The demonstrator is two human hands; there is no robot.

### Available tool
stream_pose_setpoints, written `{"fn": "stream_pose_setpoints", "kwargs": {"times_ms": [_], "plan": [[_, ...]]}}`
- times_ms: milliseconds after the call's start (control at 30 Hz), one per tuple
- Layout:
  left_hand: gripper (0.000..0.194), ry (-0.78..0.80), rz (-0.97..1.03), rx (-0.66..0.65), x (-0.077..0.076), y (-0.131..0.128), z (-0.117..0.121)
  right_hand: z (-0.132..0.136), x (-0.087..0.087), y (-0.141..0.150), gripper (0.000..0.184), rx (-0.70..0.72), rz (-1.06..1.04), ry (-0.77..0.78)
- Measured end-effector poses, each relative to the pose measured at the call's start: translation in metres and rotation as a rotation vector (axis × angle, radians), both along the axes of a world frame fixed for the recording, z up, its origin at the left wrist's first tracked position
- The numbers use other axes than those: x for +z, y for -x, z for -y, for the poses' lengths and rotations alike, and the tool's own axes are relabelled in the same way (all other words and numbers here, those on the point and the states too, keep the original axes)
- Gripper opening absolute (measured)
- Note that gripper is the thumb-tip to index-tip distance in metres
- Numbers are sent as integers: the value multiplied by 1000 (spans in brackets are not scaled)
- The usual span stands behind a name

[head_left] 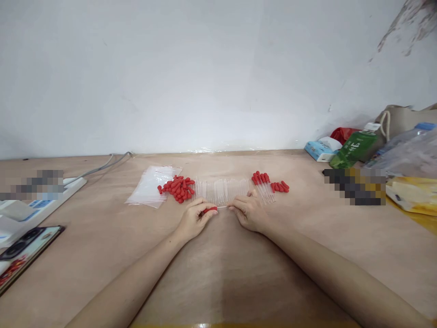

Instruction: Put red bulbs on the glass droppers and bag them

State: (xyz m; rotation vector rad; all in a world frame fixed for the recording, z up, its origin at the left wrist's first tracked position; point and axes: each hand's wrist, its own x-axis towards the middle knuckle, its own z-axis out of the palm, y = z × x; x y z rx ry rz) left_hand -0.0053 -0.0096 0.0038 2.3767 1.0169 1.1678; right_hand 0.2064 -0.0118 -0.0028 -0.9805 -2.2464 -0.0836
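Observation:
My left hand (195,217) pinches a red rubber bulb (210,209) just above the wooden table (218,273). My right hand (249,212) pinches the other end of a thin clear glass tube (222,207) that runs into the bulb. Behind the hands lies a row of several clear glass tubes (221,189). A heap of loose red bulbs (177,187) sits to the left of that row. Several finished droppers with red bulbs (266,184) lie to the right of it.
A clear plastic bag (150,186) lies left of the bulbs. A white power strip (51,200) and a phone (23,253) are at the far left. Bottles (358,146), a tissue pack (319,150) and bags crowd the right back corner by the wall.

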Motion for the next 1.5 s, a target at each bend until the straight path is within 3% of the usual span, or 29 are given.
{"fn": "stream_pose_setpoints", "kwargs": {"times_ms": [667, 967, 1033, 1100, 1200, 1267, 1500], "plan": [[18, -49, -153, -49, 0, -1, 4, 3, 3, 4, 24, 78, 57, 177], [19, -127, -199, 119, 2, 2, 1, 4, 35, -1, 22, 74, 290, 19], [30, -115, -143, 196, -1, 4, -3, 0, 39, -7, 22, -6, 281, 21], [43, -98, -95, 287, -3, 7, -7, -9, 40, -18, 23, -189, 185, 96], [38, -92, -123, 352, -5, 9, -12, -25, 36, -35, 30, -555, -32, 255], [32, -95, -170, 348, -5, 9, -12, -34, 29, -43, 28, -702, -125, 308], [19, -125, -267, 411, -6, 6, -11, -43, 10, -37, 21, -812, -30, 260]]}}
